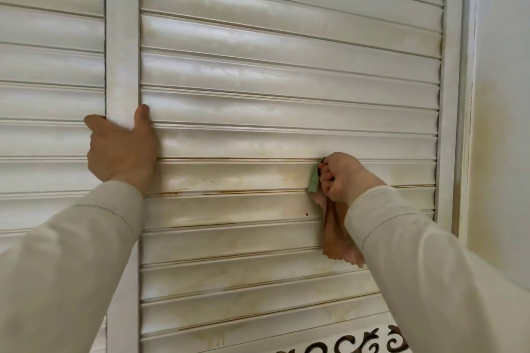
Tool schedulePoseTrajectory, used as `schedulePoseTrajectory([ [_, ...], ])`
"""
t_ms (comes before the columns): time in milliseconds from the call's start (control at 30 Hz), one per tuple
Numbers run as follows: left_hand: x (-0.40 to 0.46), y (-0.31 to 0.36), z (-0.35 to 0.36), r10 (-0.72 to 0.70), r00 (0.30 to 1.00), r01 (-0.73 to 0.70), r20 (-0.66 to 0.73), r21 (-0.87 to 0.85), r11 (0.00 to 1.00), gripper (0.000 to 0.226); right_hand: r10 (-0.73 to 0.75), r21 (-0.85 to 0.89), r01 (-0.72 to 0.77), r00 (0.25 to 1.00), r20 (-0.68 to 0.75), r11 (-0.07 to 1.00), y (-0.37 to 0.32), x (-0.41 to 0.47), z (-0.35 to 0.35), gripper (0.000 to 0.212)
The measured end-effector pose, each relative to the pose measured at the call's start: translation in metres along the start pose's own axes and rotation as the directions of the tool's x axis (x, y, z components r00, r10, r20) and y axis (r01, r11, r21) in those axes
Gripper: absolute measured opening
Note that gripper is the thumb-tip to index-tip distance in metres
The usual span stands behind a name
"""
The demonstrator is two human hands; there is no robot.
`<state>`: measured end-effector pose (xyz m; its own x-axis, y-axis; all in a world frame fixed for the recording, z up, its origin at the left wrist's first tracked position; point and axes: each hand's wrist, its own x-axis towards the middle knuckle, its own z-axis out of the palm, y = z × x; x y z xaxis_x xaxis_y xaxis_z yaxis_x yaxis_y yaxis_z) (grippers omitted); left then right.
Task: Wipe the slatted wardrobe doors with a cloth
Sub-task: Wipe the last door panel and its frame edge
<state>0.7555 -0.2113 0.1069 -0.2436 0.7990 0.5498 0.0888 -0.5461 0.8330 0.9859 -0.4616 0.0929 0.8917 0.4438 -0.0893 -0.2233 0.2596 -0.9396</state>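
We grip the door's vertical stile (122, 66) with our left hand (122, 149); our right hand (344, 176) clenches the cloth (338, 235) (pink, green edge) against a stained slat (229, 175).

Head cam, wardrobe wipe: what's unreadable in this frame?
- Left hand fingers: behind the door stile.
- Cloth: part bunched inside the right hand; contact patch on the slat hidden.
- Ornament: cut off by the bottom edge.
- Door tops: cut off by the top edge.
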Motion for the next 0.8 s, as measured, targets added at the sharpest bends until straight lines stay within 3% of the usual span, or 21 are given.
schedulePoseTrajectory([
  [167,0.007,-0.003,-0.006,0.014,0.998,-0.014,0.057,-0.004,1.000,0.074,0.006,-0.023,-0.005,0.998,0.062,1.000,0.019,-0.017,0.051,0.036],
  [567,0.021,-0.018,-0.012,0.125,0.974,-0.119,0.190,-0.044,0.992,0.070,0.020,-0.025,-0.019,0.998,0.052,1.000,0.047,-0.041,0.135,0.031],
  [800,0.028,-0.028,-0.011,0.225,0.952,-0.221,0.209,-0.041,0.974,0.066,-0.010,-0.143,0.025,0.994,0.106,0.989,0.071,-0.061,0.198,0.028],
])
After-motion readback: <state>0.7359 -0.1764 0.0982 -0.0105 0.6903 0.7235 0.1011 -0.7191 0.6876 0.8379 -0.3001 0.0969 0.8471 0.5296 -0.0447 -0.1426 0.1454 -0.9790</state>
